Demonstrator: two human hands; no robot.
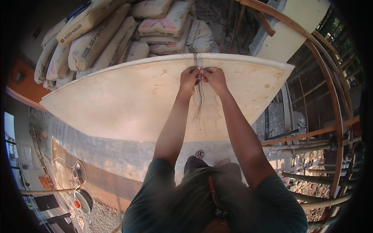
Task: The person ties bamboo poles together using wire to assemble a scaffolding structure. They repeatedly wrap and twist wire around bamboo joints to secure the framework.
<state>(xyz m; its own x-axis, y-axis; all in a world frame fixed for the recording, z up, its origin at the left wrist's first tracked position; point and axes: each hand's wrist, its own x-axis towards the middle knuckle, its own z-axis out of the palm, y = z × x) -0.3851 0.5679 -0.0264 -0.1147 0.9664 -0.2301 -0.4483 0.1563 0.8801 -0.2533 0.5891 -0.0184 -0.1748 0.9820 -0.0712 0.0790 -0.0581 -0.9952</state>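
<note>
Both arms reach forward over a pale plywood sheet (128, 101), and the hands meet close to its far edge. My left hand (189, 79) has its fingers pinched on a bundle of thin dark wires (200, 99). Right beside it, my right hand (215, 77) is closed too, thumb and fingers pressed on the same bundle. Loose strands stick up past the far edge and hang down over the board below the hands. The exact spot between the fingertips is partly hidden by the fingers.
Stacked cement sacks (97, 37) lie behind the board at far left and centre. Timber beams (328, 85) and bamboo poles (318, 176) stand on the right. At lower left are buckets (82, 200) on the ground. My sandalled foot (199, 154) shows below the near edge.
</note>
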